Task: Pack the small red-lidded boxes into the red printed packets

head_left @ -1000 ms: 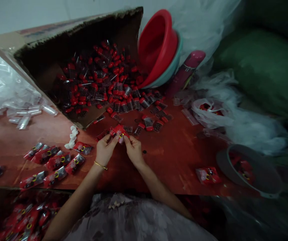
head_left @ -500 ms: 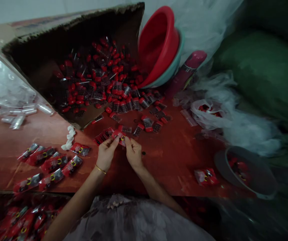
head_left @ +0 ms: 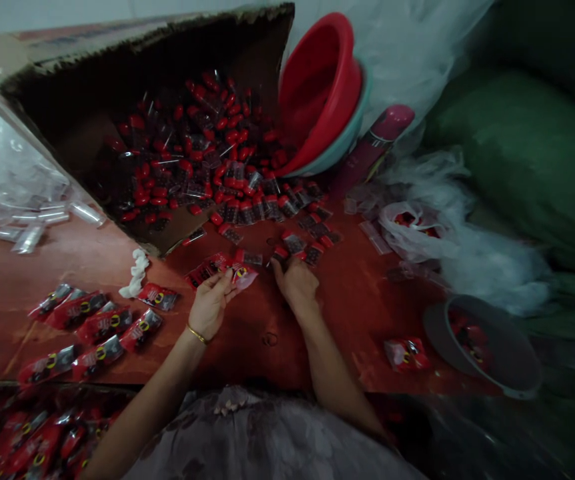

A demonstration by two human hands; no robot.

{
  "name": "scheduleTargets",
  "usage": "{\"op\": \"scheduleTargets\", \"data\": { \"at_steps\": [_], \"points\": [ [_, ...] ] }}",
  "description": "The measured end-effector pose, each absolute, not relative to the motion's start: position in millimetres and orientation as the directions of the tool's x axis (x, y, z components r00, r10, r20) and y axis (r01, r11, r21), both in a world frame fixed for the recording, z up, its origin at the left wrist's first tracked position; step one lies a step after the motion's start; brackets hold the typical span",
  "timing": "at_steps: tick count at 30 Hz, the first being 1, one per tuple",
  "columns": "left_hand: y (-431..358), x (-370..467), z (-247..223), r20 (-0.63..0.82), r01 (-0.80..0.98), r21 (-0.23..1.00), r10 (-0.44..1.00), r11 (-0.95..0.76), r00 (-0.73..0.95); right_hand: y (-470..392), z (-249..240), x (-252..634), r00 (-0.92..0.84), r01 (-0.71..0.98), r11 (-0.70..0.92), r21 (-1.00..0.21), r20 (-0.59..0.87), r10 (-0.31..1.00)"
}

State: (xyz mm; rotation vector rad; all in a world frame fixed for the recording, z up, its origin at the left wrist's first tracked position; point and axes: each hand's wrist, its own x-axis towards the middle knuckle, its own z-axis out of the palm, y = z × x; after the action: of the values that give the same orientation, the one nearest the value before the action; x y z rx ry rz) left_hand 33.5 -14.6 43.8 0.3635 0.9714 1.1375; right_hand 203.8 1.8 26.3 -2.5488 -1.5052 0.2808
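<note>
My left hand (head_left: 210,307), with a gold bangle at the wrist, pinches a small red printed plastic packet (head_left: 241,273) by its left side; the packet's clear end points right. Several flat red packets (head_left: 206,270) lie on the table just beyond those fingers. My right hand (head_left: 297,287) is closed at the near edge of the loose red-capped clear boxes, its thumb and fingers on one red-capped clear box (head_left: 280,253). Dark small contents show through such boxes. The fingertips are partly hidden. A similar box (head_left: 250,257) lies between the hands.
A cardboard box (head_left: 42,87) on its side spills red-capped boxes (head_left: 237,173). Behind stand a red basin (head_left: 342,73) and a pink-capped spray can (head_left: 377,140). Filled packets (head_left: 102,325) lie left. Right are a plastic bag (head_left: 412,233), a packet (head_left: 407,353) and a grey tub (head_left: 497,347).
My right hand has let go of the packet and moved right and up to the red-capped boxes. My left hand still holds the packet, now turned more sideways.
</note>
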Motion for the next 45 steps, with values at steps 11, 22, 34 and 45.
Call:
{"op": "scheduleTargets", "data": {
  "at_steps": [11, 22, 34, 45],
  "points": [
    [-25, 36, 44, -0.361, -0.485, 0.818, 0.932, 0.309, -0.015, -33, 31, 197, 0.302, 0.745, -0.097, -0.660, 0.203, 0.931],
    [-37, 46, 48, -0.438, -0.464, 0.764, 0.888, 0.448, 0.136, -55, 41, 165, 0.301, 0.287, 0.098, -0.953, 0.187, 0.935],
    [-32, 39, 46, -0.449, -0.562, 0.701, 0.884, 0.440, 0.131, -35, 29, 194, 0.323, 0.812, -0.149, -0.565, 0.222, 0.920],
    [-29, 32, 40, -0.293, -0.406, 0.880, 0.954, 0.244, -0.060, -56, 23, 213, 0.216, 0.326, -0.131, -0.936, -0.061, 0.974]
  ]
}}
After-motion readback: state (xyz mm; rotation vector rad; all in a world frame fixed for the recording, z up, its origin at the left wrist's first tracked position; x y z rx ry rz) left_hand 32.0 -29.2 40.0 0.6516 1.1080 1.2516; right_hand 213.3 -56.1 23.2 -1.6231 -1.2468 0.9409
